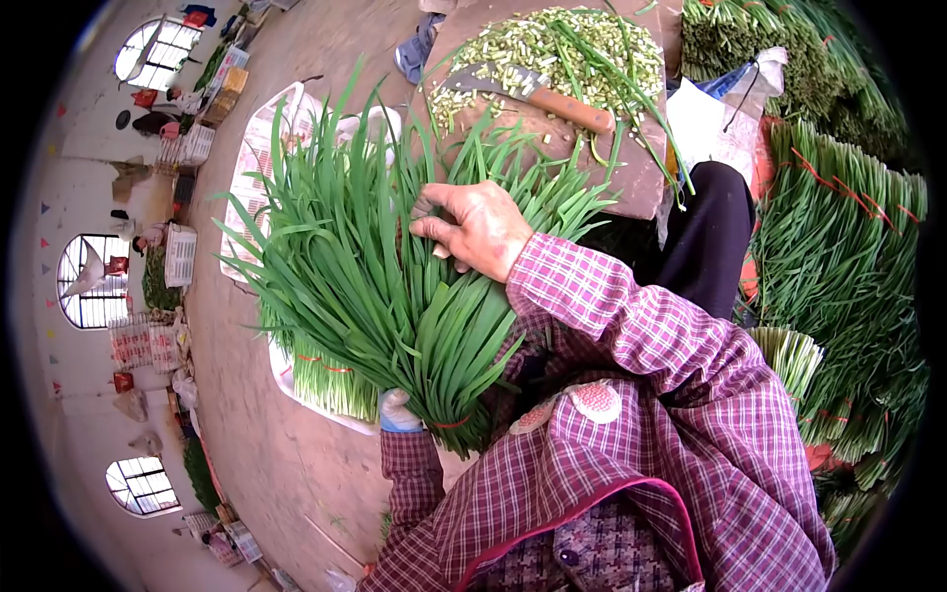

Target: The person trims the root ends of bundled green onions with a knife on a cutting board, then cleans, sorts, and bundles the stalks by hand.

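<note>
A large bunch of garlic chives (345, 266), its long flat leaves fanned out, lies across my lap. A red band circles it near its lower end. My left hand (399, 410), in a pale glove with a blue-grey cuff, grips the bunch low down; most of its fingers are hidden behind the leaves. Bare, my right hand (478, 229) rests at the middle of the leaves, with thumb and fingers pinched on some of the chive leaves. Beyond it, a knife (567, 107) with a wooden handle lies on a board (538, 163) among chopped stem ends (557, 44).
A white plastic crate (281, 380) on the left holds another banded chive bundle (330, 380). Stacked chive bundles (829, 257) with red ties fill the right side. Along the far left wall stand more crates (181, 255) and people at work.
</note>
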{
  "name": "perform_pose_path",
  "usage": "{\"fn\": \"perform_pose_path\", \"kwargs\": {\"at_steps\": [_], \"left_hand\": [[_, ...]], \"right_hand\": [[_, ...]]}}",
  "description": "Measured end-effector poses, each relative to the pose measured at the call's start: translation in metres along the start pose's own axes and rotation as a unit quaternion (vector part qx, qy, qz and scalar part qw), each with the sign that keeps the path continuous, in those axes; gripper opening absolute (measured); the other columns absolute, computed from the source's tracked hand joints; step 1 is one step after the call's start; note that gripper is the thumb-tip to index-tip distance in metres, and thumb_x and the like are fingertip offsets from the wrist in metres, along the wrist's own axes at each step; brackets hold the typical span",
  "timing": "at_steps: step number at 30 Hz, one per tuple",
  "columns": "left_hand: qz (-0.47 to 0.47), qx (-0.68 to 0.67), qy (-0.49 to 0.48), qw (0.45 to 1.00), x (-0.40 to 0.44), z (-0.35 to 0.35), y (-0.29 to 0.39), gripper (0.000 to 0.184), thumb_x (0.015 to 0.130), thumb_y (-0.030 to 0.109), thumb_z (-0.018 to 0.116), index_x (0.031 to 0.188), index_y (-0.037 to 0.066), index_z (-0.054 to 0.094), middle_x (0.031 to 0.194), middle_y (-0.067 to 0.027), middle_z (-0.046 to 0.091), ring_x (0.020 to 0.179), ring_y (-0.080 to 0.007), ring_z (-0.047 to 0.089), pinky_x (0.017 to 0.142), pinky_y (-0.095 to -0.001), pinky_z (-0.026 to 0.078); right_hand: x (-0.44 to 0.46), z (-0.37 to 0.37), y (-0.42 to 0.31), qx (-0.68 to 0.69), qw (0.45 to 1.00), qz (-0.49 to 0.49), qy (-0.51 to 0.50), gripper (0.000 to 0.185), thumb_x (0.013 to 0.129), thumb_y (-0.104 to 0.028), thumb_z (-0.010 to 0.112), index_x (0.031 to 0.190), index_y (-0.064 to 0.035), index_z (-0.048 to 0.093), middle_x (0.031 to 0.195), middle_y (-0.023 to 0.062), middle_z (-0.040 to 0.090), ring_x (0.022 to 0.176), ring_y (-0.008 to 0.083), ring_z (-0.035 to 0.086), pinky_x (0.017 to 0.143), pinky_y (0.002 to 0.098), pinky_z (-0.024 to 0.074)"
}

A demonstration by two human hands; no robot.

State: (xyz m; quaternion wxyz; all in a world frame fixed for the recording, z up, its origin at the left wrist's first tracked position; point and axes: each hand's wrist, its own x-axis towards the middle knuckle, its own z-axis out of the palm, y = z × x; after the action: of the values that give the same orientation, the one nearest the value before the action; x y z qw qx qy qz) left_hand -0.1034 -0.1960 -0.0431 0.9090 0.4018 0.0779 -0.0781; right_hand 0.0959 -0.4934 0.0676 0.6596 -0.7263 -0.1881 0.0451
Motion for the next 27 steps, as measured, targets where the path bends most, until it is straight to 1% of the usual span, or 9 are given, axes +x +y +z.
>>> {"fn": "perform_pose_path", "kwargs": {"at_steps": [1, 3, 4, 9, 13, 16, 19, 25, 27], "left_hand": [[0.002, 0.009, -0.003, 1.0, 0.001, 0.002, 0.0, 0.072, 0.07, 0.015, 0.074, 0.135, -0.001, 0.049, 0.129, -0.0172, 0.059, 0.114, -0.0359, 0.06, 0.099, -0.053, 0.049], [0.009, 0.011, 0.002, 1.0, 0.0, 0.013, -0.001, 0.07, 0.07, 0.014, 0.073, 0.134, -0.001, 0.05, 0.127, -0.0162, 0.06, 0.111, -0.0339, 0.061, 0.097, -0.0502, 0.05], [0.017, 0.013, 0.007, 1.0, 0.0, 0.018, -0.002, 0.067, 0.071, 0.013, 0.073, 0.133, -0.002, 0.051, 0.125, -0.0152, 0.062, 0.109, -0.0319, 0.063, 0.096, -0.0473, 0.052], [0.034, 0.025, 0.007, 0.999, -0.005, 0.01, -0.001, 0.068, 0.072, 0.019, 0.075, 0.133, 0.0, 0.051, 0.126, -0.0164, 0.06, 0.112, -0.0342, 0.061, 0.099, -0.0514, 0.049], [0.025, 0.017, -0.004, 1.0, -0.005, 0.003, -0.002, 0.071, 0.071, 0.021, 0.076, 0.134, 0.001, 0.05, 0.127, -0.0169, 0.06, 0.112, -0.0345, 0.061, 0.1, -0.0517, 0.049], [0.033, 0.027, -0.024, 0.999, -0.002, 0.002, -0.003, 0.073, 0.072, 0.023, 0.077, 0.135, 0.001, 0.05, 0.128, -0.017, 0.059, 0.112, -0.0341, 0.06, 0.1, -0.0516, 0.049], [0.023, 0.021, -0.052, 0.998, -0.003, -0.008, -0.002, 0.074, 0.072, 0.025, 0.078, 0.135, 0.001, 0.049, 0.129, -0.0164, 0.058, 0.113, -0.0339, 0.06, 0.1, -0.0522, 0.048], [0.031, 0.002, -0.06, 0.998, -0.007, 0.0, 0.001, 0.072, 0.074, 0.023, 0.078, 0.136, 0.003, 0.049, 0.131, -0.0151, 0.057, 0.116, -0.0344, 0.058, 0.101, -0.0538, 0.047], [0.032, -0.007, -0.07, 0.997, -0.006, -0.006, 0.0, 0.071, 0.074, 0.023, 0.078, 0.136, 0.003, 0.049, 0.131, -0.0147, 0.057, 0.116, -0.0346, 0.058, 0.101, -0.054, 0.047]], "right_hand": [[0.0, 0.0, -0.001, -0.001, 1.0, 0.0, 0.001, 0.019, 0.088, -0.023, 0.067, 0.099, -0.0078, 0.065, 0.063, 0.0072, 0.067, 0.06, 0.0224, 0.067, 0.065, 0.0376, 0.0541], [0.001, 0.0, -0.003, 0.248, 0.962, 0.103, 0.042, 0.016, 0.091, -0.018, 0.065, 0.099, -0.005, 0.064, 0.067, 0.0066, 0.066, 0.055, 0.0135, 0.063, 0.053, 0.0292, 0.0531], [0.006, -0.004, 0.0, 0.289, 0.95, 0.079, 0.084, 0.014, 0.093, -0.015, 0.063, 0.099, -0.0029, 0.063, 0.07, 0.005, 0.064, 0.056, 0.007, 0.059, 0.045, 0.021, 0.0493], [-0.001, -0.025, 0.009, 0.226, 0.97, -0.031, 0.08, 0.033, 0.099, -0.031, 0.052, 0.094, 0.0008, 0.061, 0.08, 0.0077, 0.067, 0.068, 0.0131, 0.065, 0.068, 0.0292, 0.0524], [-0.022, -0.034, 0.016, 0.151, 0.985, 0.005, 0.087, 0.027, 0.099, -0.025, 0.052, 0.1, 0.0012, 0.059, 0.081, 0.0082, 0.066, 0.071, 0.0144, 0.066, 0.068, 0.03, 0.0527], [-0.028, -0.035, 0.016, 0.226, 0.964, 0.055, 0.132, 0.025, 0.095, -0.015, 0.057, 0.113, 0.0017, 0.054, 0.081, 0.0091, 0.065, 0.074, 0.0164, 0.067, 0.069, 0.0318, 0.0519], [-0.029, -0.037, 0.021, 0.135, 0.978, 0.015, 0.16, 0.025, 0.094, -0.014, 0.057, 0.113, 0.0015, 0.054, 0.08, 0.0091, 0.064, 0.078, 0.0178, 0.067, 0.072, 0.0321, 0.0515], [-0.034, -0.035, 0.02, 0.196, 0.965, -0.02, 0.172, 0.027, 0.096, -0.017, 0.054, 0.116, 0.0011, 0.053, 0.085, 0.0103, 0.067, 0.079, 0.0176, 0.067, 0.069, 0.0318, 0.0525], [-0.042, -0.038, 0.012, 0.248, 0.958, 0.045, 0.139, 0.028, 0.097, -0.018, 0.054, 0.118, 0.0007, 0.052, 0.084, 0.0095, 0.068, 0.073, 0.0164, 0.067, 0.063, 0.031, 0.0529]]}}
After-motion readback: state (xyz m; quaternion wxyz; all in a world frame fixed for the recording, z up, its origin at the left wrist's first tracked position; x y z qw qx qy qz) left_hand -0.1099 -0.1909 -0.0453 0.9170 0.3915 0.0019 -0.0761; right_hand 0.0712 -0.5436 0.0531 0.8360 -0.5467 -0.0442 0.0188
